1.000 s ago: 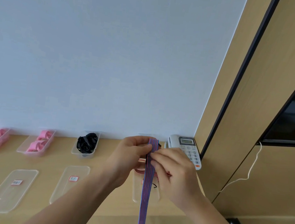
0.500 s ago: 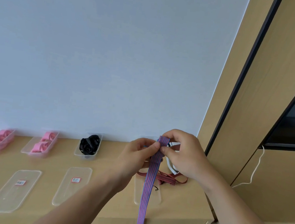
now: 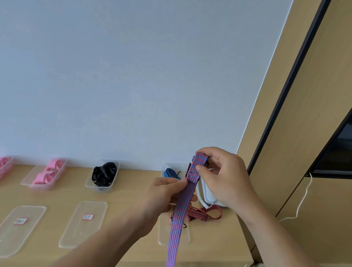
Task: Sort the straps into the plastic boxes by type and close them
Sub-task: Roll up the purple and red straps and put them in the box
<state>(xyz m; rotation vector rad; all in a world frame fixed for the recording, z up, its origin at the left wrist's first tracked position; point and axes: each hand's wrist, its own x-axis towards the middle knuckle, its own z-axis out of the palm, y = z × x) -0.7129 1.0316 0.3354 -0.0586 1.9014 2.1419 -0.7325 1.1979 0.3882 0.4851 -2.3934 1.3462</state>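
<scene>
Closest to us, a long striped strap (image 3: 173,243) hangs almost straight down, its long axis near vertical and its lower end running out of view below the table (image 3: 137,197) edge. Our left hand (image 3: 163,194) pinches it between thumb and fingers just under the top. Our right hand (image 3: 225,183), slightly higher and farther out, curls its fingers round the top end, which is folded over on itself.

We judge the coming move to be rolling the strap up. All the slack lies below both hands, so it must be drawn upward through the left hand's pinch toward the right.

Under the strap a clear lid (image 3: 162,237) lies flat on the table, with loose red straps (image 3: 202,214) just beyond it to the right. More lids (image 3: 83,228) lie in a row to the left.

Farther back, along the wall, we see four open boxes. The end box (image 3: 166,165), just behind our hands, holds a blue roll (image 3: 171,173). The next box (image 3: 98,187) to the left holds black straps (image 3: 103,173). The two left boxes (image 3: 39,187) hold pink rolls (image 3: 45,174). A white phone (image 3: 209,195) sits partly hidden behind our right hand.
</scene>
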